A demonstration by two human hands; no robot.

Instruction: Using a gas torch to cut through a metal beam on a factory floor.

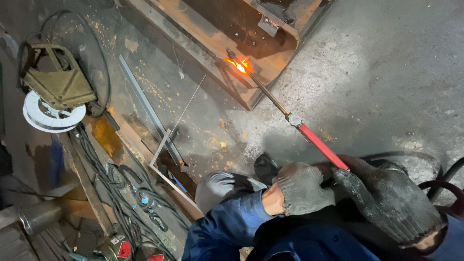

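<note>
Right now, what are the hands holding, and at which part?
Both gloved hands, left hand and right hand, grip the cutting torch at the near end of its red handle; its flame end is far from them.

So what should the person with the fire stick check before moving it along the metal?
1. Both hands gloved: ok. Left hand and right hand wear knit gloves.
2. Grip on the cutting torch: ok, both hands close around its red handle end.
3. Flame on the steel beam: ok, glowing at the tip.
4. Sparks: not ok, orange bits lie scattered across the concrete floor.
5. Cables away from the flame: ok, they lie far left.
6. Eye protection: cannot tell.
</note>
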